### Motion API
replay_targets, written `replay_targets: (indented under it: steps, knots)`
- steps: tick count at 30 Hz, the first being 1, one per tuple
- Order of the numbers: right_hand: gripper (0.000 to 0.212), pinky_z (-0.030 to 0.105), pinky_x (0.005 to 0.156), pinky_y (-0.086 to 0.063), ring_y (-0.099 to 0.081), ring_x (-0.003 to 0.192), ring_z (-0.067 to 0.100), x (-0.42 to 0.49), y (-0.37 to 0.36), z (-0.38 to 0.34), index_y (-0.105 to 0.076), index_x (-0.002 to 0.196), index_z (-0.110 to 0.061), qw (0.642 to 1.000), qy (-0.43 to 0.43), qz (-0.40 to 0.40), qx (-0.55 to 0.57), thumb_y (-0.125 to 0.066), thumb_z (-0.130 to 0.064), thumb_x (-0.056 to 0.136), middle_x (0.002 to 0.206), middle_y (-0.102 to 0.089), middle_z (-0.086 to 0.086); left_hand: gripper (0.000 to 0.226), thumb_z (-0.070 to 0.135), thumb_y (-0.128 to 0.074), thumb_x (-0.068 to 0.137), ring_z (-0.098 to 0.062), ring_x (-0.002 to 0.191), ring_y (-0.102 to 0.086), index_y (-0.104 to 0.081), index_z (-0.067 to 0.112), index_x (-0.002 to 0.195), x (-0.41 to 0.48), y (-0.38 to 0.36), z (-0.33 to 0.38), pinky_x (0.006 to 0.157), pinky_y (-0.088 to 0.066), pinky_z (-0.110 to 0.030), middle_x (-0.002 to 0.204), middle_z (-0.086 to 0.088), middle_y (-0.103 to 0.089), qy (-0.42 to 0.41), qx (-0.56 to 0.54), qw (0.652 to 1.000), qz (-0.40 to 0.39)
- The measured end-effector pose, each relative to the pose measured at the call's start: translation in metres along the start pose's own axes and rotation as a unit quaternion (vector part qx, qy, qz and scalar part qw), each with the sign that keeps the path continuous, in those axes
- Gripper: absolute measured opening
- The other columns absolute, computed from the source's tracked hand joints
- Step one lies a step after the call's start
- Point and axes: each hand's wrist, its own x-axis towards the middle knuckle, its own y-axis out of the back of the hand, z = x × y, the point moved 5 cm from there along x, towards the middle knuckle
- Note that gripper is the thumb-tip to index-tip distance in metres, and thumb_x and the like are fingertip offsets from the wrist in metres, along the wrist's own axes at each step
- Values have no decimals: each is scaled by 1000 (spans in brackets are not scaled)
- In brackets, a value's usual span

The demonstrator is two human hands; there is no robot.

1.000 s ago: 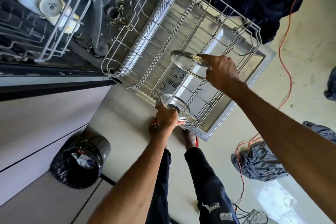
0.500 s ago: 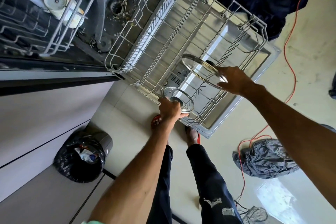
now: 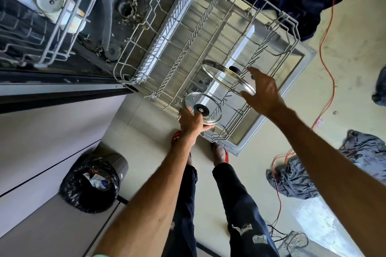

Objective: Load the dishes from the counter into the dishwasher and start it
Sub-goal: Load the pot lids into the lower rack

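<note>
The dishwasher's lower wire rack [image 3: 291, 19] is pulled out over the open door [image 3: 307, 54]. A large glass lid [image 3: 224, 76] with a black knob stands tilted among the rack's tines on the near right side. My right hand [image 3: 263, 94] is beside its rim with fingers spread, thumb just at the edge. A smaller glass lid [image 3: 205, 101] with a black knob is at the rack's front edge, and my left hand [image 3: 191, 121] grips its lower rim.
The upper rack [image 3: 52, 48] at top left holds cups [image 3: 50, 0]. A black-bagged trash bin [image 3: 94, 181] stands on the floor to the left. An orange cable [image 3: 325, 27] and grey cloth heaps [image 3: 292, 179] lie on the right. My feet are just below the door.
My right hand carried the large lid right and down into the rack, then spread its fingers off the rim. My left hand stayed at the rack's front with the small lid.
</note>
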Motion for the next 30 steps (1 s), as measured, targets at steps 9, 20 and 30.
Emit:
replay_targets:
  steps: [9,20,30]
  knots:
    - [29,42,66,-63,-72,79,24,-92,-36,-21,-67,108,0,984,-48,121,125,-53,8,84,103,-73,14,46,-3,-60,90,-48,120,-56,-46,8,132,6,-2,-1,62,-60,-61,143,-22,-46,-16,46,998,34]
    - [28,39,80,-61,-72,88,22,-115,-60,-2,-69,108,-10,972,-153,24,176,-53,-1,87,103,-74,6,51,-7,-48,89,-48,114,-59,-45,10,138,-15,-19,-1,56,-61,-54,144,-20,-45,-62,34,996,51]
    - [28,36,80,-60,-72,87,19,-115,-53,7,-70,105,-11,963,-168,18,208,-53,2,86,104,-74,3,55,4,-59,89,-46,109,-62,-43,9,141,2,-40,6,55,-62,-48,139,-18,-46,-77,48,995,52]
